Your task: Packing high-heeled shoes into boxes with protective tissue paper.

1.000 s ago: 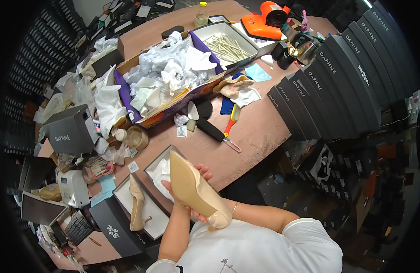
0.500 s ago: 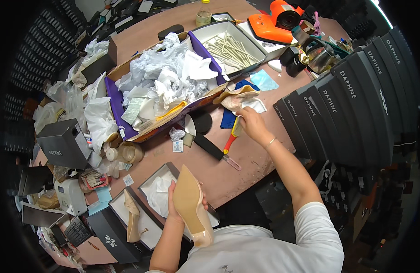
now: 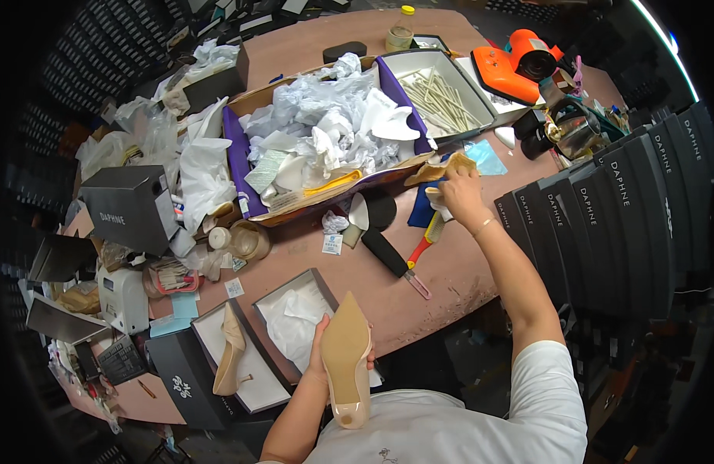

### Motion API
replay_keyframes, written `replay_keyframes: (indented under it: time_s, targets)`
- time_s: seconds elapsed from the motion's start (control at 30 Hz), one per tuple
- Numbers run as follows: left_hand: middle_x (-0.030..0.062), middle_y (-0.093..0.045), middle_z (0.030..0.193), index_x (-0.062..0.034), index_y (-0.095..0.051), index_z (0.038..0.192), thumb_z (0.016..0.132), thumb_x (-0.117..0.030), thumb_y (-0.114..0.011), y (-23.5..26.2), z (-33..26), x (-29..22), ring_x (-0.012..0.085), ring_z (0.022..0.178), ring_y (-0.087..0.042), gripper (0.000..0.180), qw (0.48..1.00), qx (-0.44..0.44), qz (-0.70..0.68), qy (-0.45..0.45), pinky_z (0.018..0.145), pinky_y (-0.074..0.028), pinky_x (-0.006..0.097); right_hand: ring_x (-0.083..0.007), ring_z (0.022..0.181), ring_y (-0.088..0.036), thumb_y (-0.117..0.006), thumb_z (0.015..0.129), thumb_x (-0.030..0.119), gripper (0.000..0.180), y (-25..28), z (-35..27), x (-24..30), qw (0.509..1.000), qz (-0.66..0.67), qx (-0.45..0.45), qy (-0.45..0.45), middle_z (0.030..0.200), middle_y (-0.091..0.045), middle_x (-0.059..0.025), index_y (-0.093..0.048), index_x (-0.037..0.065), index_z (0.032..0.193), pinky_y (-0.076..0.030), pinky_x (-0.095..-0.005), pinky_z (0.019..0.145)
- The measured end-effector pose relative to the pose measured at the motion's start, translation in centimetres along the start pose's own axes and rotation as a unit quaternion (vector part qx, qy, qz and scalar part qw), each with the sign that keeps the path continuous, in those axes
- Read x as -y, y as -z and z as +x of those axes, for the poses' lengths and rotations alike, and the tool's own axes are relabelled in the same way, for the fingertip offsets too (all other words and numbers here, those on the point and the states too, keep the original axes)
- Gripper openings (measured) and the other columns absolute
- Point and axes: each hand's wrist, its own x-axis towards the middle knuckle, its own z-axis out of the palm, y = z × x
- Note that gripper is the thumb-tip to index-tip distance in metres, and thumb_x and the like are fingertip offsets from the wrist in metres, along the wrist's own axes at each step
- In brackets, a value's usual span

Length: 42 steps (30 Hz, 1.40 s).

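Entry: beige pointed high-heeled shoe [image 3: 346, 358], sole up, stays clasped in my left hand [image 3: 324, 349] over the open white-lined box [image 3: 295, 321]. My right hand [image 3: 459, 195] has left it and now pinches tan crumpled paper [image 3: 440, 168] on the brown bench [image 3: 450, 271].

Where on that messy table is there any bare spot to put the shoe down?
Bare tabletop lies between the red-handled tool and the near edge, under the right hand's arm. Another strip runs behind the paper-filled box. The left side around the grey box is crowded.
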Motion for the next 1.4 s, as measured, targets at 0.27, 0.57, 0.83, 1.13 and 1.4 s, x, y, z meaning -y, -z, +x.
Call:
replay_keyframes:
  time_s: [0.27,0.57,0.83,1.13,1.4]
  targets:
    - [0.0193,-0.06,0.094,-0.0055,-0.054,0.119,0.091,-0.066,-0.029,-1.2,-4.2,-2.3,0.0322,0.068,-0.059,0.071,0.998,0.021,0.061,-0.015,0.059,-0.048,0.042,-0.0195,0.081,-0.061,-0.062,0.09,0.015,0.024,15.2,-9.7,16.4,0.719,0.679,0.052,-0.141,0.091,-0.061,-0.0126,-0.053,0.001,0.107,-0.048,-0.0325,0.072]
    - [0.0204,-0.06,0.096,-0.0064,-0.053,0.121,0.091,-0.065,-0.036,3.1,-10.9,-0.5,0.0313,0.074,-0.061,0.068,0.992,0.012,0.055,-0.116,0.061,-0.053,0.043,-0.0245,0.086,-0.061,-0.059,0.092,0.013,0.019,18.3,-13.0,28.8,0.639,0.724,0.222,-0.133,0.094,-0.06,-0.0141,-0.055,0.0,0.106,-0.048,-0.0367,0.076]
    - [0.0243,-0.057,0.104,-0.0004,-0.05,0.124,0.087,-0.064,-0.04,5.8,-14.8,-0.1,0.0347,0.088,-0.061,0.074,0.975,-0.056,-0.003,-0.217,0.066,-0.055,0.042,-0.0342,0.091,-0.059,-0.063,0.081,0.002,0.041,17.7,3.2,30.1,0.826,0.536,-0.125,0.121,0.107,-0.056,-0.0174,-0.06,0.007,0.121,-0.048,-0.0379,0.079]
    - [0.0216,-0.06,0.101,-0.002,-0.053,0.119,0.089,-0.062,-0.041,7.8,-15.8,-0.6,0.0302,0.083,-0.062,0.068,0.972,-0.009,-0.049,-0.231,0.065,-0.054,0.038,-0.0391,0.109,-0.054,-0.062,0.068,-0.005,0.069,11.7,11.0,35.3,0.891,0.402,-0.118,0.176,0.123,-0.052,-0.0201,-0.051,0.014,0.134,-0.046,-0.0413,0.093]
    - [0.0241,-0.057,0.101,0.0003,-0.051,0.122,0.09,-0.061,-0.036,8.5,-16.5,-0.7,0.0319,0.077,-0.058,0.07,0.982,0.01,0.023,-0.185,0.065,-0.052,0.039,-0.0379,0.106,-0.056,-0.068,0.066,-0.004,0.07,11.1,10.5,34.2,0.855,0.479,-0.145,0.138,0.122,-0.053,-0.0191,-0.052,0.015,0.132,-0.048,-0.0415,0.09]
